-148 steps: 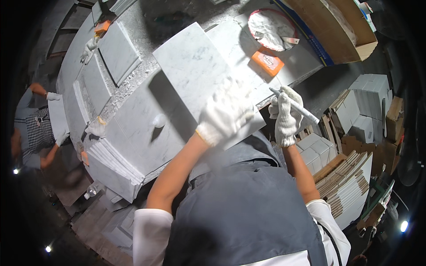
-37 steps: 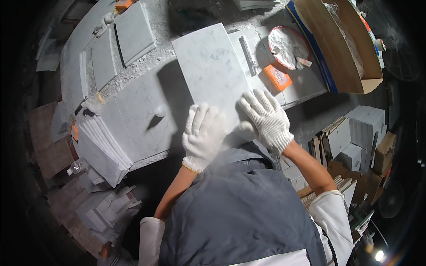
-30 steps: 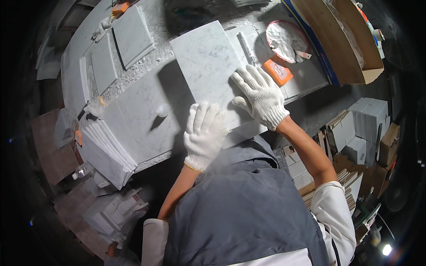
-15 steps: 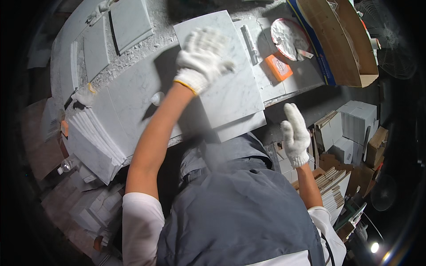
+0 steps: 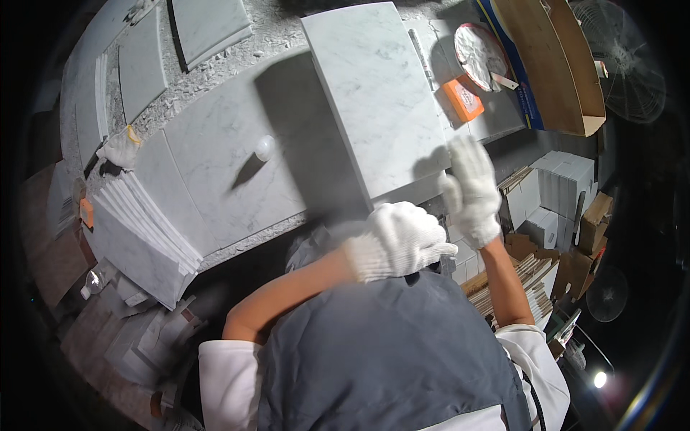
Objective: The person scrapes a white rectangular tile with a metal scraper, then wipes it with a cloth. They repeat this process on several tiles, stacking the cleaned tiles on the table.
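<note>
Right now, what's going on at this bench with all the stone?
A person in white knitted gloves is working on a white marble slab lying on a stone-covered workbench. The right hand sits at the slab's near right corner. The left hand is curled at its near edge. An orange block and a round dish lie beyond.

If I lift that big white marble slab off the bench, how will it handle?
The white marble slab looks thick and rigid, so probably heavy and unbending. Its polished face may slip against the knit-gloved right hand. Its thin corners could chip if knocked.
</note>
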Tool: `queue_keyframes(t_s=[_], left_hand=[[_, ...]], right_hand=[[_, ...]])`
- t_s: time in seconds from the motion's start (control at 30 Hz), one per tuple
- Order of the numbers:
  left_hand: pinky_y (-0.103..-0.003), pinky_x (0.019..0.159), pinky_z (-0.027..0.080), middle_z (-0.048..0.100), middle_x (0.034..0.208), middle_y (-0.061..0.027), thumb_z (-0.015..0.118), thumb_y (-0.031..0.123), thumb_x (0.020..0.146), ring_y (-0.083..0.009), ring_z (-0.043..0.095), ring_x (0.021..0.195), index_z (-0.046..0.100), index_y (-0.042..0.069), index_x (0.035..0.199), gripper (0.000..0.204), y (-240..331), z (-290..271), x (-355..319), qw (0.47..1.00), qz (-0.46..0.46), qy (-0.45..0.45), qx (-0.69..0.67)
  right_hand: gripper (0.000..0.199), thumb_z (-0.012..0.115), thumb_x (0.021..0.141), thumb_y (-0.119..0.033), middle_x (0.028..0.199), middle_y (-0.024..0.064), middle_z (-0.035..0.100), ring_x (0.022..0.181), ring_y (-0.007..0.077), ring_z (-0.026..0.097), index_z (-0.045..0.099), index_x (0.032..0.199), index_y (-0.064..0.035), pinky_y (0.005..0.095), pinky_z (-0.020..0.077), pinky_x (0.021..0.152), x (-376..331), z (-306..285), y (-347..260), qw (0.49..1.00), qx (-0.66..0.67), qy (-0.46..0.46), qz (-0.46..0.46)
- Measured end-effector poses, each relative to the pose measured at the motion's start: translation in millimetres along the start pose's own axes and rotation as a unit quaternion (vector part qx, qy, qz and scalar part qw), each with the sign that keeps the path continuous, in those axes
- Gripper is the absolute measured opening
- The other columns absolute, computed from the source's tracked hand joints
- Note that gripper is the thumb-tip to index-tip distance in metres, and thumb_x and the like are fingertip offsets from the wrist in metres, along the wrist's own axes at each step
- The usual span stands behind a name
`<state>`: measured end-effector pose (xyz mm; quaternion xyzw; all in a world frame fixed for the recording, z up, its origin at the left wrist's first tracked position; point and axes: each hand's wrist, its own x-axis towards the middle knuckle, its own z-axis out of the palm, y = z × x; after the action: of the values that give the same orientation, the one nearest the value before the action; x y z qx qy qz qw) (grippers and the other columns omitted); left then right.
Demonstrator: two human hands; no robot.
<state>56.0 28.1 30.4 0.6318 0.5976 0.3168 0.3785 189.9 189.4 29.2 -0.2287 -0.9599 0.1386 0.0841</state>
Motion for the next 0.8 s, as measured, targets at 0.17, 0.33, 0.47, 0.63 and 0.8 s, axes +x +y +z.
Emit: queue_keyframes(t_s=[0.17,0.33,0.47,0.63,0.8], left_hand=[[-0.035,0.065,0.054,0.073,0.079,-0.0029,0.071,0.033,0.092,-0.0226,0.070,0.071,0.079,0.019,0.088,0.016,-15.5,-10.1,-52.9,0.985,0.062,0.149,-0.061],[-0.037,0.068,0.057,0.078,0.095,-0.0051,0.073,0.012,0.081,-0.0280,0.072,0.075,0.080,0.016,0.102,0.022,-26.9,-1.4,-79.8,0.953,0.049,0.232,-0.189],[-0.039,0.066,0.057,0.078,0.096,-0.0034,0.070,0.011,0.091,-0.0283,0.071,0.070,0.074,0.013,0.114,0.024,-28.9,4.6,-86.4,0.947,0.005,0.293,-0.130],[-0.031,0.073,0.060,0.072,0.105,-0.0106,0.063,-0.004,0.095,-0.0196,0.072,0.083,0.069,0.002,0.126,0.033,-24.6,5.8,-90.3,0.946,-0.013,0.322,-0.029],[-0.034,0.084,0.057,0.072,0.113,-0.0041,0.059,0.002,0.093,-0.0183,0.071,0.089,0.069,0.011,0.130,0.040,-22.9,-4.4,-104.2,0.946,-0.104,0.186,-0.243]], right_hand=[[0.083,0.054,0.092,-0.068,0.154,0.0178,0.042,0.150,0.0405,0.030,0.045,0.147,-0.0056,0.0530,0.0205,0.127,34.3,30.1,-39.4,0.990,-0.082,-0.101,-0.059],[0.099,0.055,0.091,-0.076,0.166,0.0214,0.031,0.158,0.0404,0.019,0.039,0.156,-0.0032,0.0511,0.0161,0.129,107.7,52.5,-20.0,0.989,-0.089,-0.094,-0.064],[0.090,0.049,0.098,-0.071,0.165,0.0220,0.035,0.156,0.0396,0.025,0.039,0.158,-0.0040,0.0492,0.0180,0.129,173.3,80.9,-11.9,0.991,-0.114,-0.025,-0.071],[0.083,0.047,0.099,-0.066,0.163,0.0215,0.037,0.153,0.0457,0.029,0.041,0.157,-0.0072,0.0554,0.0181,0.127,153.5,81.3,-31.3,0.978,-0.130,-0.004,-0.160],[0.070,0.056,0.097,-0.049,0.162,0.0219,0.038,0.153,0.0440,0.031,0.046,0.148,-0.0009,0.0555,0.0170,0.130,59.7,55.6,-71.0,0.974,-0.029,-0.104,-0.198]])
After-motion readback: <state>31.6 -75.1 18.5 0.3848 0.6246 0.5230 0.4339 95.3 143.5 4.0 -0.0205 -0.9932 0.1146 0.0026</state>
